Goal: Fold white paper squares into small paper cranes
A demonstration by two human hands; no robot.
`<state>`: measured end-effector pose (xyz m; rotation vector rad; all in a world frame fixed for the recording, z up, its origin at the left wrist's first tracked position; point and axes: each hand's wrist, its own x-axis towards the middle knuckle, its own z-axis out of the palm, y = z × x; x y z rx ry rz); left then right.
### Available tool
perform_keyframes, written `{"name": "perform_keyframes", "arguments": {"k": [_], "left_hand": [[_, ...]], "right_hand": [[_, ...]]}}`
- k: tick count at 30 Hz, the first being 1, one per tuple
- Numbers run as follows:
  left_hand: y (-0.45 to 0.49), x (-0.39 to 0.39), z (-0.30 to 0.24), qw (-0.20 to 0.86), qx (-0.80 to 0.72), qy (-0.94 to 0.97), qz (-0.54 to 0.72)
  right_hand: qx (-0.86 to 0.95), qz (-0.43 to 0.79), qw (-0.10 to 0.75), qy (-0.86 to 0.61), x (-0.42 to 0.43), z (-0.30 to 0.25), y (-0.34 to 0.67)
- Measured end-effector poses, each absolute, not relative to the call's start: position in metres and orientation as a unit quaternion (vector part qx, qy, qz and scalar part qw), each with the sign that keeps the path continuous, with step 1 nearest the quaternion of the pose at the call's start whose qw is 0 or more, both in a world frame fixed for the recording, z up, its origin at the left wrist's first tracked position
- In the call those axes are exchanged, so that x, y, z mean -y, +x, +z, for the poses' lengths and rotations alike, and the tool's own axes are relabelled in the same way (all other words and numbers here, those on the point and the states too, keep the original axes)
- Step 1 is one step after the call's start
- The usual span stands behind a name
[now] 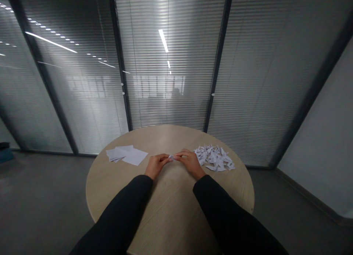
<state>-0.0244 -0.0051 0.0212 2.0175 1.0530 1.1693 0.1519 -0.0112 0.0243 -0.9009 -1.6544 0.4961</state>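
Note:
Between my two hands, over the middle of the round table [168, 135], is a small piece of folded white paper [171, 156]. My left hand [157, 165] pinches it from the left with thumb and fingers. From the right, the fingertips of my right hand [190, 162] close on its other end. Most of the paper is covered by the fingers, so its exact shape cannot be made out. Left of my left hand lie several flat white paper sheets [135, 156], loosely overlapping. Close beside my right hand is a heap of folded white paper pieces with pointed ends [215, 157].
Glass panels with blinds [168, 100] and dark frames stand just behind the table's far edge. A pale wall [320, 148] rises at the right. Grey floor [49, 196] surrounds the table, and a dark and teal object [5, 154] sits at the far left.

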Motion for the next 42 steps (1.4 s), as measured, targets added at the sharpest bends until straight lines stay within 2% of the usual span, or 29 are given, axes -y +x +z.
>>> {"name": "perform_keyframes", "arguments": {"k": [11,21,33,42], "left_hand": [[-0.027,0.011,0.031,0.214,-0.419,0.780,0.412],[-0.030,0.004,0.023,0.225,-0.369,0.836,0.338],[-0.032,0.003,0.021,0.224,-0.377,0.845,0.305],[-0.031,0.002,0.018,0.254,-0.390,0.828,0.313]], "right_hand": [[0.723,0.218,0.534,-0.380,0.013,0.025,0.152],[0.796,0.124,0.471,-0.361,0.017,0.030,0.153],[0.832,0.079,0.424,-0.348,0.013,0.026,0.157],[0.835,0.064,0.425,-0.343,0.015,0.026,0.155]]}}
